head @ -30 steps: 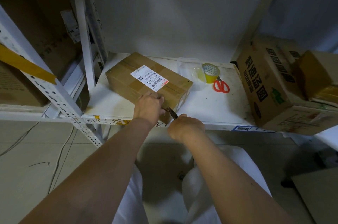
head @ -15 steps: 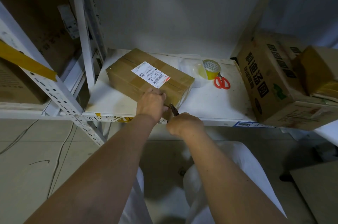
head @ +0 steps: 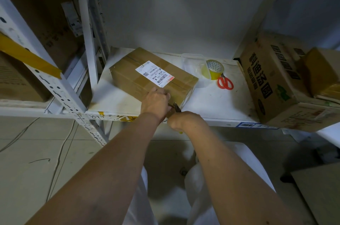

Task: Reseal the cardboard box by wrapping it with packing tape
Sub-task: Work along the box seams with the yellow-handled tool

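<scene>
A brown cardboard box (head: 139, 75) with a white shipping label (head: 154, 74) lies askew on a white shelf (head: 211, 103). My left hand (head: 156, 102) presses on the box's near corner. My right hand (head: 182, 120) is closed around a small metal tool (head: 176, 107) whose dark tip touches that same corner; a bit of yellow handle shows under the fist. A yellow tape roll (head: 214, 69) stands to the right of the box, apart from both hands.
Red-handled scissors (head: 225, 82) lie beside the tape roll, and a clear plastic container (head: 195, 64) sits behind it. A large printed carton (head: 270, 85) blocks the shelf's right end. White rack posts (head: 88, 37) rise at left. Tiled floor lies below.
The view shifted slightly, so the box sits a little higher in frame. Both hands stay at the box's near corner, with the tool tip still there.
</scene>
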{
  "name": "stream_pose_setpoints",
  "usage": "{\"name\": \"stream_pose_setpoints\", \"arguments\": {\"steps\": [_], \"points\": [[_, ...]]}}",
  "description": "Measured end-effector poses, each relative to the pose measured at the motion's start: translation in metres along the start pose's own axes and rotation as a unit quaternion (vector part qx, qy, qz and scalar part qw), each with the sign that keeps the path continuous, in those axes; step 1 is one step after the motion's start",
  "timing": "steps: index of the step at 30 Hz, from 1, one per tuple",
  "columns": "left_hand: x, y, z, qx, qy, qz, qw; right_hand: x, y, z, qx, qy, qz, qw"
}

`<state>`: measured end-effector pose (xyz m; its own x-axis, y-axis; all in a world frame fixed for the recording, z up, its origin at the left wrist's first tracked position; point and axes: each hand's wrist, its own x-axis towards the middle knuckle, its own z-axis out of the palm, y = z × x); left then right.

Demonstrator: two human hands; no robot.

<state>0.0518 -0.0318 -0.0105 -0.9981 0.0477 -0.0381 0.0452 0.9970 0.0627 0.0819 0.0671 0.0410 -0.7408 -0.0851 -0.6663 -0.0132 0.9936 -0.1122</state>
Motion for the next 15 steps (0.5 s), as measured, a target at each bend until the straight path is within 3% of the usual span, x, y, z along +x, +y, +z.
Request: {"name": "stream_pose_setpoints", "arguments": {"steps": [9, 15], "points": [[-0.003, 0.0, -0.001, 0.001, 0.01, 0.001, 1.0, 0.002, 0.011, 0.023, 0.103, 0.115, 0.058, 0.986], [-0.005, 0.0, -0.004, -0.009, 0.007, 0.004, 1.0, 0.006, 0.01, 0.035, 0.23, 0.124, 0.033, 0.965]]}}
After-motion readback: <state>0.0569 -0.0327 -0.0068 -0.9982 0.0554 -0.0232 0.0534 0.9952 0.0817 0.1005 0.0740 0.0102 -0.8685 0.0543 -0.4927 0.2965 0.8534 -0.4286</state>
